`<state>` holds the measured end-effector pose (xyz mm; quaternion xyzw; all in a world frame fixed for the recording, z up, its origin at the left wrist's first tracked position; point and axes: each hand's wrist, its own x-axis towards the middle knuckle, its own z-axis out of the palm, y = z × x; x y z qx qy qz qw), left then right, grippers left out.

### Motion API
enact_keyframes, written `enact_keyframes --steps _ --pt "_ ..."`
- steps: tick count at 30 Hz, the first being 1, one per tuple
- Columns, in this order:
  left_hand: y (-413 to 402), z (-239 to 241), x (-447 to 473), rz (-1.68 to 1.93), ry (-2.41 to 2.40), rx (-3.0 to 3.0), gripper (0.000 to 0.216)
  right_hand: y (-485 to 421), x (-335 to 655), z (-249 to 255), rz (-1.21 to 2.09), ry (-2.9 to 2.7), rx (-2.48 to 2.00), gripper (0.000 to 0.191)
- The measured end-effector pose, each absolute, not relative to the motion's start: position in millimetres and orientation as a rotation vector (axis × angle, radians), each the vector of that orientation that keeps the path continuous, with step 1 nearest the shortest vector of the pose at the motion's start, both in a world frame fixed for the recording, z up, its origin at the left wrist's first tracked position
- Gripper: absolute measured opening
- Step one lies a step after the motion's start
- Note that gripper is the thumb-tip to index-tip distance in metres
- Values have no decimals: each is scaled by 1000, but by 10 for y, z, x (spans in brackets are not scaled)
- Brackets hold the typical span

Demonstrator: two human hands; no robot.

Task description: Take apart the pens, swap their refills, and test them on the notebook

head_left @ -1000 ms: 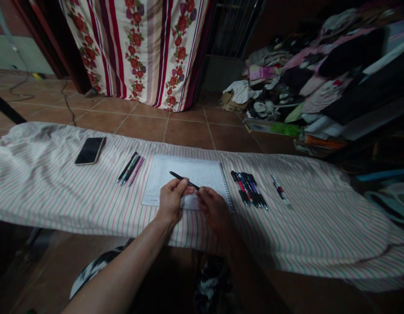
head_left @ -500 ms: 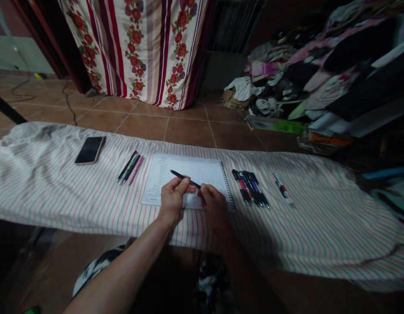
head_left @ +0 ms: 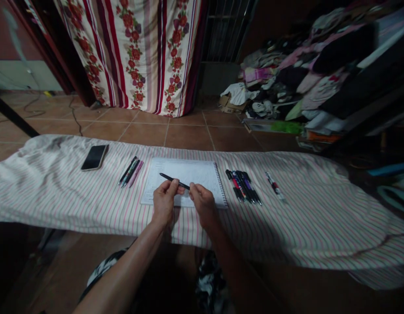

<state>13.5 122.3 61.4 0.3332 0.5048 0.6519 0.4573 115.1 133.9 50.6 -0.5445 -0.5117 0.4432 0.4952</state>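
A black pen (head_left: 167, 177) is held between both hands above a spiral notebook (head_left: 198, 170). My left hand (head_left: 165, 196) pinches the pen near its middle, and its far tip points up to the left. At the lower right end, my right hand (head_left: 202, 198) grips it with thumb and fingers. The notebook lies with its coil on the right, its page pale with faint marks. Left of it rest a few pens (head_left: 130, 172), one of them pink. A row of several pens (head_left: 244, 187) lies on its right, and a single patterned pen (head_left: 274, 186) is farther right.
A striped cloth (head_left: 306, 209) covers the long surface under everything. A phone (head_left: 94, 157) lies toward the back left. Beyond are a tiled floor (head_left: 185, 135), a floral curtain (head_left: 149, 56) and a heap of clothes (head_left: 287, 78) at the right.
The camera view has shifted slightly, so the scene sits a little differently. Both hands keep hold of the black pen over the notebook, with little other change.
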Motion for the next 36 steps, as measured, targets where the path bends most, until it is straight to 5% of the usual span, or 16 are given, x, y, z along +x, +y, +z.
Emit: enact_keyframes --steps 20,36 --pt "1284 649 116 1600 1225 854 24 1402 1035 560 1271 -1019 -1416 43" --pt "1362 591 226 1564 1041 666 30 1506 1203 467 994 -1248 -1520 50"
